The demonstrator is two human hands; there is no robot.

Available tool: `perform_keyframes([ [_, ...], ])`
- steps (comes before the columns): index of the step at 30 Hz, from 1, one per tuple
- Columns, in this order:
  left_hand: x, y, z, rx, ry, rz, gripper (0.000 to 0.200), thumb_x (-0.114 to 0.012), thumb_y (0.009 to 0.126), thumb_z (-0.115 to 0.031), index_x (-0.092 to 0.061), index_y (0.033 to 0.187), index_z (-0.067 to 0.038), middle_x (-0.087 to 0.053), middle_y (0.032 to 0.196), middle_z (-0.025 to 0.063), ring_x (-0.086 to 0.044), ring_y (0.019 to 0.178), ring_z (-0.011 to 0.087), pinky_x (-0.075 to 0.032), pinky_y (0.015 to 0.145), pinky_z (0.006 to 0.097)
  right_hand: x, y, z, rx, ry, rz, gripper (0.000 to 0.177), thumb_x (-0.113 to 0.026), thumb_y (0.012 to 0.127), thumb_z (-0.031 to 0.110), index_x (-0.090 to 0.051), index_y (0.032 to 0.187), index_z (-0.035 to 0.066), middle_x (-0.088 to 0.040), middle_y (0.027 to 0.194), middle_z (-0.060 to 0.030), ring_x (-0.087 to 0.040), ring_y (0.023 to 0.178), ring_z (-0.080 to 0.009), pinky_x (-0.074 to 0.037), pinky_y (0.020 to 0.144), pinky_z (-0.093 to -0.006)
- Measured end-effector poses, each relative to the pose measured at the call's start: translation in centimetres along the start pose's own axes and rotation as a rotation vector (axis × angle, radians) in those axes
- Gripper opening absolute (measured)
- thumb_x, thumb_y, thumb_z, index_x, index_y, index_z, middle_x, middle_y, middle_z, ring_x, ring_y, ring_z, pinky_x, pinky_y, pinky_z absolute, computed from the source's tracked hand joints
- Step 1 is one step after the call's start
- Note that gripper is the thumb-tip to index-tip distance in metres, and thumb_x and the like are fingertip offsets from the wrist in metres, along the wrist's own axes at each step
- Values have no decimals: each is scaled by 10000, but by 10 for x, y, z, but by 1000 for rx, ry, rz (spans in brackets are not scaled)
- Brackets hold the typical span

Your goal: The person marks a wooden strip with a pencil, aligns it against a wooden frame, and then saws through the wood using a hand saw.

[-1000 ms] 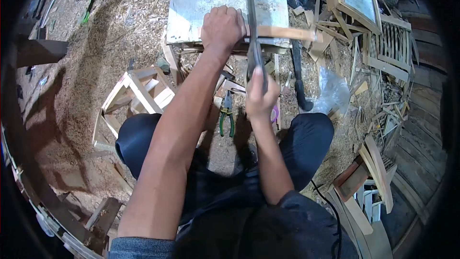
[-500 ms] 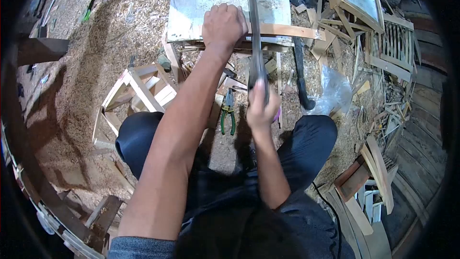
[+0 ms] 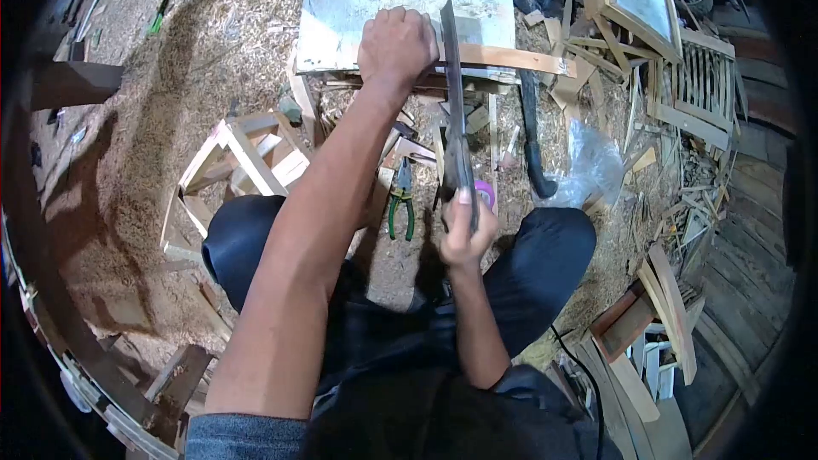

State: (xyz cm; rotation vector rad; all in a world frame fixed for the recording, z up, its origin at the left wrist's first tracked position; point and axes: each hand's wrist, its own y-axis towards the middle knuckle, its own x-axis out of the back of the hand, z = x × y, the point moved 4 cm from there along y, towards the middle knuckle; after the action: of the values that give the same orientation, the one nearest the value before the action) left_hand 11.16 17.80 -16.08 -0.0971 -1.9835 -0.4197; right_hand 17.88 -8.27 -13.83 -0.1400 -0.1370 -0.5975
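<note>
My left hand (image 3: 395, 45) is closed over a thin wooden strip (image 3: 511, 59), bearing down on it near the front edge of a pale worktop (image 3: 341, 0). To the right of those knuckles, the blade of a handsaw (image 3: 455, 77) crosses the strip, its tip pointing away over the worktop. My right hand (image 3: 469, 228) grips the saw's handle, low between my knees. Pliers with green handles (image 3: 402, 202) lie on the ground left of the saw. A purple ring (image 3: 485, 193) shows partly behind the right hand.
Right of the saw are a long dark tool (image 3: 532, 136) and a clear plastic bag (image 3: 594, 162). A wooden frame (image 3: 247, 158) stands by my left knee. Framed pieces (image 3: 643, 0) and wood offcuts (image 3: 669, 307) pile up on the right. Shavings cover the ground.
The right hand has drawn the saw back toward my body, so its tip sits lower on the worktop. The left hand stays on the strip.
</note>
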Motion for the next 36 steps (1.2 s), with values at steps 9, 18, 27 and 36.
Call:
perform_keyframes([
  [9,1,-5,-3,-17,-19,-11,242,-558,872,-235,-684,787,-47,-677,858,134,-626,881,308,-471,828,420,-24,44,19,114,-105,44,410,-505,1007,274,-545,680,30,-460,514,-10,-449,450,-105,-317,441,-302],
  [18,2,1,-1,-21,-34,-33,272,-537,883,-244,-691,783,-44,-686,876,142,-629,889,315,-471,834,424,-40,80,28,84,-147,43,419,-512,1002,302,-545,681,34,-450,522,-12,-429,484,-120,-317,460,-334],
  [27,2,0,-2,-35,-25,-57,252,-556,865,-250,-701,794,-56,-686,851,142,-640,876,307,-482,806,422,-24,42,12,57,-95,24,360,-503,997,228,-575,712,19,-475,544,1,-451,501,-85,-319,467,-287],
  [36,0,-2,1,-50,-38,-125,249,-562,865,-252,-696,791,-55,-676,838,139,-633,853,306,-482,794,420,-12,10,16,126,-91,1,363,-512,1004,229,-562,704,29,-438,524,10,-442,485,-89,-302,453,-310],
])
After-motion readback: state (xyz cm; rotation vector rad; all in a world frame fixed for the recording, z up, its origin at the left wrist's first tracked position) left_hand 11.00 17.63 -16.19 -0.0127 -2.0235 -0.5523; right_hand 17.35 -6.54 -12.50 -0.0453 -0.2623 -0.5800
